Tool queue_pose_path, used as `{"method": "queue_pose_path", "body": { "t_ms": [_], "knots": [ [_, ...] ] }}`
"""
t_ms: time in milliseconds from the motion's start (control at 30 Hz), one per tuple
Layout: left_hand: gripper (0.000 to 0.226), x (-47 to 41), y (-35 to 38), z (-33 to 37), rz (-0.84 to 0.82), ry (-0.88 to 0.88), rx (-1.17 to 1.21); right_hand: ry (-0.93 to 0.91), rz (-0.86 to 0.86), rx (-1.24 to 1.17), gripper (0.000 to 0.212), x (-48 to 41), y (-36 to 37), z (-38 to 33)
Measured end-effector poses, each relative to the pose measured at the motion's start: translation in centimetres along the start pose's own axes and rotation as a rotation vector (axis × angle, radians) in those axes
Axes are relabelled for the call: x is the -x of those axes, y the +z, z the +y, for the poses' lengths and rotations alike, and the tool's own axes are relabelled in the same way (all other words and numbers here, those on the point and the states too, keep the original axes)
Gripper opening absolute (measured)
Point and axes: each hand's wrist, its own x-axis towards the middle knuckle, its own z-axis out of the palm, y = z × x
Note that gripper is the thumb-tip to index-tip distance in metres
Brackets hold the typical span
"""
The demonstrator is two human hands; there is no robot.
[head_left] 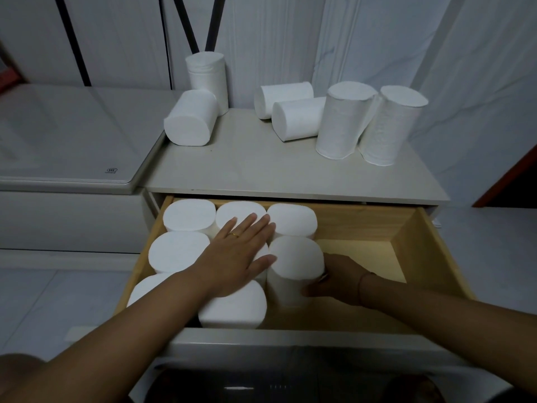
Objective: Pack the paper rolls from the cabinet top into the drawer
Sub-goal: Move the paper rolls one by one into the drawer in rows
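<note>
The wooden drawer [412,245] is pulled out below the cabinet top [261,167]. Several white paper rolls stand on end in its left part. My left hand [236,257] lies flat, fingers spread, on top of the middle rolls. My right hand [334,282] grips the side of one upright roll [295,257] at the right edge of the packed group. On the cabinet top lie several more rolls: one on its side at the left [190,122], one upright behind it [207,75], two lying down [297,117], two upright at the right [344,120].
The right part of the drawer floor [363,257] is bare wood. A low white unit with a glossy top [69,132] stands to the left of the cabinet. A white curtain hangs behind. The drawer front [290,341] is near me.
</note>
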Motion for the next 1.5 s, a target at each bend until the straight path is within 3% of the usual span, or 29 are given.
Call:
{"method": "queue_pose_path", "body": {
  "t_ms": [233,367,467,633,733,900,1033,1267,1500],
  "knots": [
    [0.068,-0.6,0.2,0.1,-0.020,0.026,-0.023,0.042,-0.056,0.036,0.057,0.0,-0.5,-0.8],
    [0.070,-0.7,0.4,-0.1,-0.005,0.033,-0.015,-0.040,-0.118,0.362,0.031,0.1,-3.2,-2.4],
    [0.070,-0.7,0.7,-0.2,0.016,0.034,-0.004,-0.142,0.033,0.504,0.028,0.2,-6.9,-4.1],
    [0.070,-0.8,0.8,-0.3,0.024,0.037,-0.003,-0.196,0.651,0.107,0.032,-1.0,-11.6,-5.7],
    [0.070,-0.8,0.7,-0.2,0.032,0.041,0.002,-0.216,0.791,0.019,0.059,-3.2,-13.7,-6.0],
    [0.070,-0.7,0.6,-0.1,0.029,0.037,-0.001,-0.119,0.943,-0.063,0.094,-7.8,-16.1,-6.6],
    [0.068,-0.7,0.7,-0.1,0.035,0.038,-0.019,-0.030,0.975,-0.176,0.103,-10.6,-17.5,-7.2],
    [0.067,-0.7,0.7,-0.1,0.033,0.042,-0.020,0.001,0.992,-0.308,0.104,-13.2,-19.3,-7.3],
    [0.067,-0.7,0.5,-0.1,0.033,0.048,-0.020,-0.044,1.087,-0.300,0.082,-13.6,-19.1,-7.0]
  ]
}}
